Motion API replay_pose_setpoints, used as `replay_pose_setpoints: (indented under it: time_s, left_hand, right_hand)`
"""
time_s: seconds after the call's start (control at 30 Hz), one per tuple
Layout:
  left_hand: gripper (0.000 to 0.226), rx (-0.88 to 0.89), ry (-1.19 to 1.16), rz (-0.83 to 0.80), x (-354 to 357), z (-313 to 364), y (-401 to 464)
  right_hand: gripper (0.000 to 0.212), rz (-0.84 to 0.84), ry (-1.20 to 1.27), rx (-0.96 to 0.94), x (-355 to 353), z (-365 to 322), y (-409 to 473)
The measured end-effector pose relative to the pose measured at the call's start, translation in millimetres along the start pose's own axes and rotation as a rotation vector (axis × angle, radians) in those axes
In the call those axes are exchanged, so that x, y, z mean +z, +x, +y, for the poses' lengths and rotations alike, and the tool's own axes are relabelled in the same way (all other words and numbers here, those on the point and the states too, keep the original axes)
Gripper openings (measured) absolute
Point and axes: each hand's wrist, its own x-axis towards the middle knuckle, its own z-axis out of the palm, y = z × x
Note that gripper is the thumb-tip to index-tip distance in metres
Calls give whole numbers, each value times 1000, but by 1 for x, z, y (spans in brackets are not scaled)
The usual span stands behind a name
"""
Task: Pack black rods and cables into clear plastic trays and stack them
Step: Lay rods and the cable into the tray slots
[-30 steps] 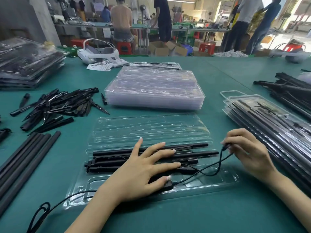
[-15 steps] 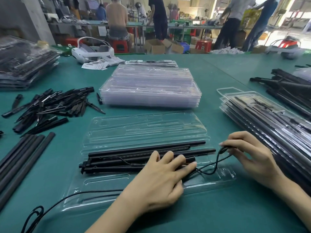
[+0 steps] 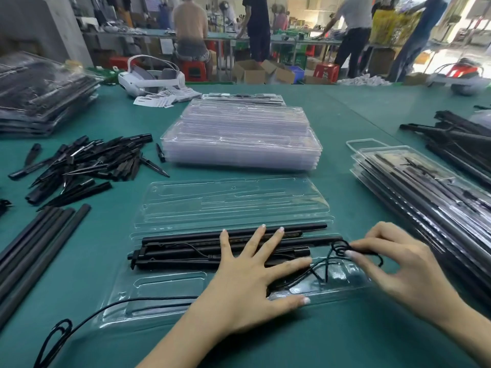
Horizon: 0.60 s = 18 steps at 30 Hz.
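Two hands work over an open clear plastic tray (image 3: 170, 282) in the lower middle of the frame, on a green table (image 3: 345, 338). The left hand (image 3: 247, 282) lies flat with fingers spread and straight, pressing down on the black rods (image 3: 186, 254) that sit lengthwise in the tray's upper half; it grips nothing. The right hand (image 3: 398, 266), at the lower right, pinches a small coiled end of the black cable (image 3: 342, 248) between thumb and fingertips, just above the tray's right end. The cable runs on under the left hand and out across the tray's near edge to a loop at the lower left corner. The tray's lid half (image 3: 233, 200) lies open just behind the rods. A stack of empty trays (image 3: 239, 136) stands at centre; packed trays (image 3: 414, 187) are piled at right. Loose black spikes (image 3: 79, 166) lie heaped at left, with long rods (image 3: 34, 243) below them.
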Motion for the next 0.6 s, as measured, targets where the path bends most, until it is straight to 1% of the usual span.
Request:
replay_pose_setpoints:
  time_s: [0.07, 0.13, 0.23, 0.3, 0.37, 0.43, 0.6]
  left_hand:
    - [57, -9, -11, 10, 0, 1, 0]
    - [56, -14, -21, 20, 0, 1, -1]
    - [53, -14, -26, 19, -1, 2, -2]
    - [52, -12, -25, 22, -1, 2, -2]
    - [54, -13, -39, 24, -1, 2, -2]
    - [55, -15, -57, 24, -1, 2, -3]
    - [55, -23, -135, 36, -2, 2, -1]
  right_hand:
    - [17, -60, 39, 29, 5, -7, -3]
    - [15, -127, 78, 39, 10, -10, -5]
    - [6, -234, 136, 25, 13, -10, -3]
    - [9, -311, 174, -6, 14, -8, 2]
    - [17, -367, 204, -55, 15, -6, 6]
    - [22, -378, 221, -69, 16, -5, 9]
    - [20, -310, 258, -56, 23, -6, 6]
